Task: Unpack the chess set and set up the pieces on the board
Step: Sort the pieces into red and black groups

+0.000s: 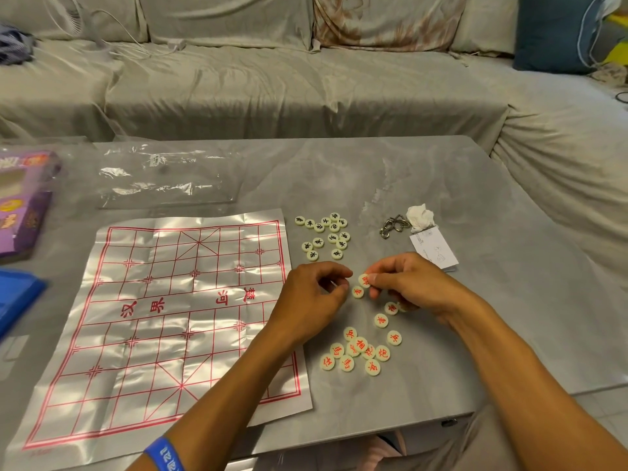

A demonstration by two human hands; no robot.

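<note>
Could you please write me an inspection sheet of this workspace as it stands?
Surface: grey table, no spills seen.
Job's things: board unfolded, bare; black pieces and red pieces lie beside it.
Clutter: plastic bag, purple box, blue lid, metal rings, tissue, card.
Grippers: right hand pinches a red piece; left hand curled, nothing seen in it.
Cables: white cord on sofa.
Surroundings: covered sofa.

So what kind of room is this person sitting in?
Most likely a home living room. A long sofa under loose grey covers, with cushions, runs behind a low grey table where a Chinese chess board is laid out.
</note>
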